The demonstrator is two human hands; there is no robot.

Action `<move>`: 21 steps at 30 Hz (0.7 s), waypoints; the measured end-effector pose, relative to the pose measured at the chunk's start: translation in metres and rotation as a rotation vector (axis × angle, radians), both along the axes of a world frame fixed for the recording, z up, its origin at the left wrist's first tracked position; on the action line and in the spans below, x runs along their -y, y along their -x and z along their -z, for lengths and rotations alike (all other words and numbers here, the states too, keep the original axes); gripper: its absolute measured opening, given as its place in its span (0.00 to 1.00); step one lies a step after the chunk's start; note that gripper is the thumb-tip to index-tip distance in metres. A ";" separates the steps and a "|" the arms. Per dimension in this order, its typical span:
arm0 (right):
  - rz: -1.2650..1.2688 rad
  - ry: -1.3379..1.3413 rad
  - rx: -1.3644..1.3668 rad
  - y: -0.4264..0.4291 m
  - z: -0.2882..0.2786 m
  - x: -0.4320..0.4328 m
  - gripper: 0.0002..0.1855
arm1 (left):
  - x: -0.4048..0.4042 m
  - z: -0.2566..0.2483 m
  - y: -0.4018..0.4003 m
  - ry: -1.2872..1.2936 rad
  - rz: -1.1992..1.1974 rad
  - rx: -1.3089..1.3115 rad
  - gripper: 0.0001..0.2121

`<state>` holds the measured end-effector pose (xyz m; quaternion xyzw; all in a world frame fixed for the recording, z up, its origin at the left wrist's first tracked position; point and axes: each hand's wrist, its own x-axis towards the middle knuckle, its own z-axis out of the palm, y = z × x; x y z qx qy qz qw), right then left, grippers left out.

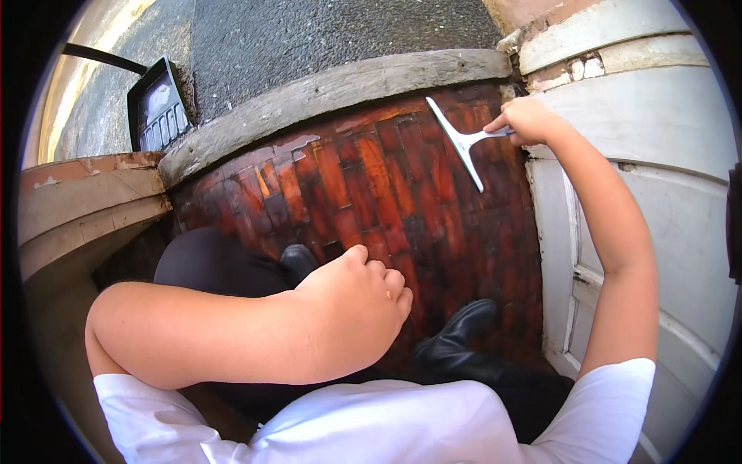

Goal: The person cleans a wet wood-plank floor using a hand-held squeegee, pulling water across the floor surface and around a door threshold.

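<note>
My right hand (526,120) grips the short handle of a white squeegee (464,141), its index finger laid along the handle. The squeegee's long blade points down at the wet, red-brown brick-patterned floor (371,180), close to the wooden sill at the upper right. Whether the blade's whole edge touches the floor I cannot tell. My left hand (359,301) hangs in front of my body above the floor, back upwards and fingers curled; its palm is hidden, and no object shows in it. A shallow puddle (295,145) shines near the sill on the left.
A weathered wooden sill (336,87) crosses the doorway, with dark rough pavement (348,29) beyond. A black long-handled dustpan (157,107) stands outside at the upper left. A worn white panelled door (649,127) lies at right. My black boots (458,333) rest on the floor.
</note>
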<state>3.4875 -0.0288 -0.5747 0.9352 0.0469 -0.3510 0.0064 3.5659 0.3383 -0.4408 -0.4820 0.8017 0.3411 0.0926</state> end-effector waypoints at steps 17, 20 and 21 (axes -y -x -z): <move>0.118 0.407 0.016 0.040 -0.010 0.036 0.21 | -0.004 0.002 0.002 0.023 0.015 0.025 0.19; 0.122 0.379 0.092 0.043 -0.023 0.023 0.21 | -0.003 0.001 0.003 0.004 0.018 0.023 0.20; 0.130 0.349 0.121 0.041 -0.031 0.007 0.21 | -0.004 0.001 0.003 -0.008 0.016 0.020 0.20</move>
